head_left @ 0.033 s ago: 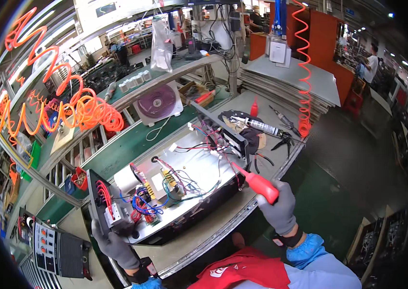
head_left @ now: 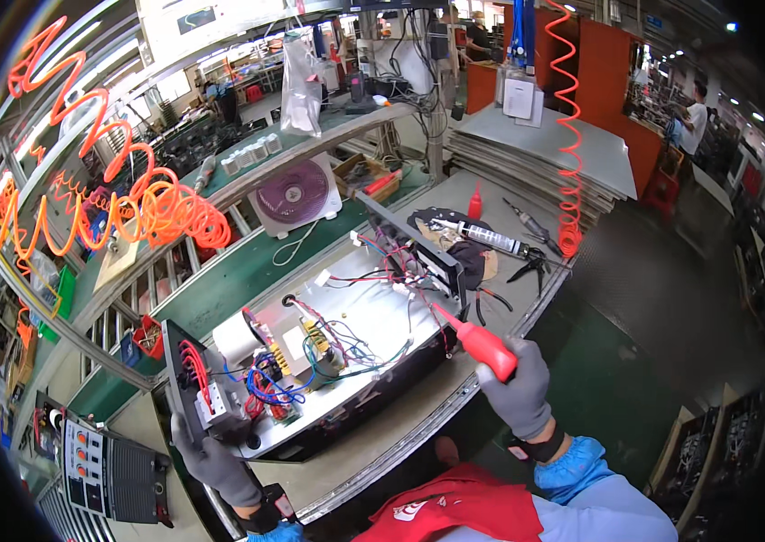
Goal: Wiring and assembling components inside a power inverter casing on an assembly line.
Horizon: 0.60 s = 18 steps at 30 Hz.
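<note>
In front of me lies a long open metal case [head_left: 360, 327], with a bright inner floor and dark outer sides. Inside its left half are a transformer [head_left: 296, 348], a white cylinder [head_left: 235, 334] and tangled coloured wires [head_left: 274, 388]. My left hand [head_left: 220, 465], in a grey glove, grips the lower corner of the dark left end panel [head_left: 182, 370]; its fingertips are partly hidden. A red squeeze bottle [head_left: 488, 350] is held in my gloved right hand [head_left: 520, 388]. Its thin nozzle points up and left, close to wires by the right end panel [head_left: 436, 257].
Right of the case lie a caulking gun [head_left: 491, 239], pliers [head_left: 491, 305] and another red bottle [head_left: 475, 203]. Stacked metal sheets [head_left: 540, 149] stand behind. An orange coiled hose [head_left: 568, 135] hangs at right, more coils [head_left: 174, 212] at left. A control box [head_left: 111, 470] sits lower left.
</note>
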{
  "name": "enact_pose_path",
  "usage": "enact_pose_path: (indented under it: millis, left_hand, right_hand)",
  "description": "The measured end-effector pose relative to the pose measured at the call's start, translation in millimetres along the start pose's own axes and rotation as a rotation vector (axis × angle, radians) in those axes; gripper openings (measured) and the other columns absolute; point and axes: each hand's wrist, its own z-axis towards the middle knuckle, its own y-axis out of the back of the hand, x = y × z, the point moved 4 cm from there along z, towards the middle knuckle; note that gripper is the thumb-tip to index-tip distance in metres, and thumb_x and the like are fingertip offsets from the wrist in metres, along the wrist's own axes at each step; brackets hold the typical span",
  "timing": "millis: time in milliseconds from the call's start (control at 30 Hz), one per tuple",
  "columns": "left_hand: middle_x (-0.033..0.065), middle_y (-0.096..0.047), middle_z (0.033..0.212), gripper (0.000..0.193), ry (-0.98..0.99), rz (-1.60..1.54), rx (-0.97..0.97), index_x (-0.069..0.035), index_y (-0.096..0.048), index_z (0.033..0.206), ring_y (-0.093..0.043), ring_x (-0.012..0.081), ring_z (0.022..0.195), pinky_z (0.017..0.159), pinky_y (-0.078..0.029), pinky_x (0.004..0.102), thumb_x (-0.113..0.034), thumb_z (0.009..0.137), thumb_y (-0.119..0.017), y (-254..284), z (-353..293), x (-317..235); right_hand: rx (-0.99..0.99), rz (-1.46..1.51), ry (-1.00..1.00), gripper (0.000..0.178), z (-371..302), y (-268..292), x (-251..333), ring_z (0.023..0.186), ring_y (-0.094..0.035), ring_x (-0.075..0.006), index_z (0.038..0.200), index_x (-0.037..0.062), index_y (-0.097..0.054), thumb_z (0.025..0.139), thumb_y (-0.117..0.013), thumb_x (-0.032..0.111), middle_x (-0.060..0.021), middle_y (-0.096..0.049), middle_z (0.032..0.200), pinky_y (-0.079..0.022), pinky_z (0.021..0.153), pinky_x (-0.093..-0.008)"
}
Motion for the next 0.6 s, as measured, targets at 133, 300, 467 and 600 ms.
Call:
enact_pose_path:
  millis: [133, 300, 467, 600]
  left_hand:
    - [0.0192, -0.052, 0.132, 0.065, -0.044, 0.121, 0.009, 0.007, -0.046, 0.133, -0.052, 0.0275, 0.122, 0.104, -0.04, 0.0355, 0.011, 0.071, -0.028, 0, 2, -10]
    - [0.0191, -0.052, 0.134, 0.068, -0.038, 0.126, 0.012, 0.006, -0.047, 0.133, -0.052, 0.0268, 0.124, 0.104, -0.039, 0.0347, 0.015, 0.069, -0.029, 0, 1, -13]
    - [0.019, -0.05, 0.135, 0.068, -0.016, 0.082, 0.033, 0.005, -0.045, 0.135, -0.051, 0.0277, 0.124, 0.104, -0.04, 0.0358, 0.014, 0.069, -0.029, 1, 2, -8]
    - [0.0185, -0.047, 0.137, 0.069, 0.0, 0.028, 0.057, 0.005, -0.043, 0.136, -0.05, 0.028, 0.125, 0.105, -0.04, 0.0366, 0.015, 0.069, -0.028, 2, 2, -8]
  right_hand:
    - [-0.056, -0.129, 0.132, 0.043, 6, -17, 5, 0.073, -0.06, -0.0355, 0.1, 0.0005, -0.058, 0.066, -0.077, 0.016, -0.0166, -0.059, 0.084, -0.051, 0.066, -0.0432]
    - [-0.084, -0.172, 0.123, 0.042, 7, -24, 1, 0.075, -0.06, -0.0348, 0.101, -0.0002, -0.057, 0.066, -0.076, 0.015, -0.0173, -0.059, 0.086, -0.051, 0.067, -0.0429]
    - [-0.088, -0.169, 0.143, 0.043, 8, -30, -3, 0.075, -0.06, -0.0347, 0.101, -0.0003, -0.057, 0.066, -0.076, 0.014, -0.0171, -0.059, 0.086, -0.05, 0.067, -0.043]
    - [-0.107, -0.195, 0.17, 0.041, 11, -34, -1, 0.071, -0.058, -0.0339, 0.1, 0.0002, -0.057, 0.065, -0.075, 0.013, -0.0155, -0.057, 0.082, -0.048, 0.063, -0.044]
